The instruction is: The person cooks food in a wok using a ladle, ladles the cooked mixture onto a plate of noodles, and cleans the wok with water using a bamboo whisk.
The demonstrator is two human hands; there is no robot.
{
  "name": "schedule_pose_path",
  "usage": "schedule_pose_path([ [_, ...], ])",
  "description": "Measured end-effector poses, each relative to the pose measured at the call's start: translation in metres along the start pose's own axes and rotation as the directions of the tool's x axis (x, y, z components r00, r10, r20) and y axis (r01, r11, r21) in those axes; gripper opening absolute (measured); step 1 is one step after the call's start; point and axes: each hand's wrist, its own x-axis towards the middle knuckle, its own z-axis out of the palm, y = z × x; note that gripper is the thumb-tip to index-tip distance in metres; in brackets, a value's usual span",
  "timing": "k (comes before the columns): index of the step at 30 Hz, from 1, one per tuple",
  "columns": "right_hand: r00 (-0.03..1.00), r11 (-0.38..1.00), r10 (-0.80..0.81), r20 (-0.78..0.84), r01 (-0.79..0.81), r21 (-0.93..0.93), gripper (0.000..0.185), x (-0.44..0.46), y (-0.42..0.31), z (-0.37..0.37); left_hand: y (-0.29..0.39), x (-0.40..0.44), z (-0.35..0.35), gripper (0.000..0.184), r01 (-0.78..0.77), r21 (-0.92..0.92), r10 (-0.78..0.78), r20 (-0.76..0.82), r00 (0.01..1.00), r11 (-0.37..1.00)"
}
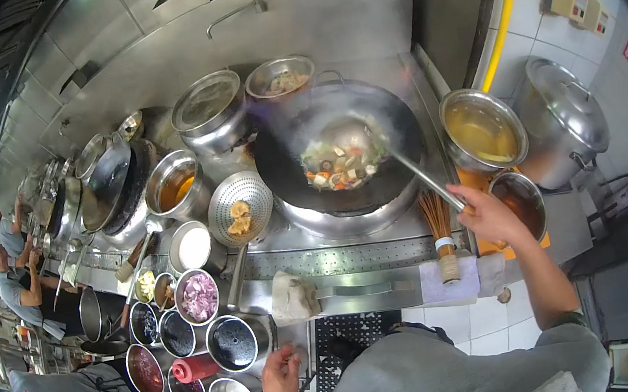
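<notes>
The right hand (488, 214) is closed firmly around the far end of the steel ladle (424, 177). Taking the wok's centre as the dial, with twelve toward the back wall, the handle enters from four o'clock. Its bowl sits inside the wok (286, 180), against the diced mix (339, 175) of pale cubes and orange pieces, which lies at and just below the centre. The left hand (282, 375), near seven o'clock, has its fingers curled; I cannot tell whether it holds anything.

For good stirring, slide the ladle's bowl along the wok's curve, under the pieces, and turn them with light pushes; the pale cubes look likely to break under hard pressure. A low wrist, off to the side, should stay out of the haze above the food.

Farther out, a bamboo brush (445, 248) stands at five o'clock, so the ladle's swing should clear its bristles. A perforated skimmer (222, 208) bearing golden pieces (239, 218) rests at eight, a pot of yellowish liquid (482, 126) at three.
</notes>
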Motion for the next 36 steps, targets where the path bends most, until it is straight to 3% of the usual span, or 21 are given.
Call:
schedule_pose_path([
  [2, 0.992, 0.998, 0.023, -0.123, -0.029, -0.052, 0.064, 0.010, -0.008, 0.013, -0.065, -0.001, 0.019, 0.026, 0.053, -0.146, -0.046, 0.051, 0.998, 0.988],
  [5, 0.968, 0.997, -0.054, -0.244, 0.039, -0.066, 0.063, 0.039, 0.012, 0.052, -0.090, -0.018, 0.032, 0.027, 0.067, 0.093, -0.083, 0.171, 0.982, 0.993],
  [7, 0.951, 0.964, -0.188, -0.247, 0.226, 0.137, 0.062, 0.052, 0.033, 0.069, -0.126, -0.030, 0.045, 0.027, 0.122, 0.220, -0.180, 0.267, 0.947, 0.968],
  [9, 0.994, 0.842, 0.055, 0.099, -0.100, 0.531, 0.061, 0.032, -0.008, 0.053, -0.176, -0.051, 0.064, 0.028, 0.125, 0.372, -0.249, 0.306, 0.919, 0.920],
  [10, 0.994, 0.858, 0.041, 0.099, -0.086, 0.506, 0.063, 0.024, -0.002, 0.055, -0.163, -0.062, 0.066, 0.028, 0.248, 0.322, -0.323, 0.203, 0.925, 0.914],
  [11, 0.992, 0.882, 0.063, 0.108, -0.106, 0.460, 0.063, 0.009, -0.004, 0.050, -0.167, -0.066, 0.065, 0.030, 0.265, 0.314, -0.350, 0.258, 0.900, 0.912],
  [13, 0.990, 0.922, 0.087, 0.113, -0.122, 0.367, 0.064, -0.020, -0.016, 0.027, -0.152, -0.074, 0.061, 0.035, 0.344, 0.211, -0.384, 0.192, 0.903, 0.915],
  [14, 0.989, 0.945, 0.078, 0.124, -0.114, 0.308, 0.064, -0.025, -0.008, 0.019, -0.149, -0.076, 0.058, 0.039, 0.332, 0.147, -0.355, 0.178, 0.918, 0.932],
  [16, 0.989, 0.977, 0.059, 0.134, -0.085, 0.196, 0.064, -0.031, 0.010, 0.003, -0.151, -0.076, 0.058, 0.040, 0.339, 0.192, -0.370, 0.155, 0.916, 0.921],
  [20, 0.981, 0.982, -0.162, -0.104, 0.151, -0.110, 0.062, 0.000, 0.012, 0.014, -0.143, -0.059, 0.055, 0.041, 0.297, 0.215, -0.333, 0.157, 0.930, 0.931],
  [22, 0.976, 0.997, -0.060, -0.210, 0.047, -0.064, 0.064, 0.008, 0.007, 0.032, -0.145, -0.046, 0.054, 0.039, 0.324, 0.167, -0.348, 0.140, 0.927, 0.931],
  [24, 0.963, 0.998, 0.000, -0.271, -0.019, -0.066, 0.066, 0.018, 0.001, 0.052, -0.123, -0.039, 0.048, 0.038, 0.228, 0.176, -0.250, 0.111, 0.962, 0.958],
  [27, 0.990, 0.912, 0.122, -0.069, -0.084, 0.401, 0.062, 0.033, -0.025, 0.060, -0.080, -0.021, 0.038, 0.032, 0.064, 0.178, -0.083, 0.102, 0.991, 0.982],
  [31, 0.997, 0.826, 0.016, 0.082, -0.059, 0.560, 0.061, 0.017, -0.029, 0.064, -0.004, 0.014, 0.010, 0.028, -0.100, 0.187, 0.105, -0.015, 0.994, 0.977],
  [36, 0.982, 0.921, 0.069, 0.177, -0.131, 0.366, 0.063, 0.011, -0.021, 0.036, 0.042, 0.090, -0.022, 0.035, -0.272, 0.392, 0.383, -0.242, 0.891, 0.879],
])
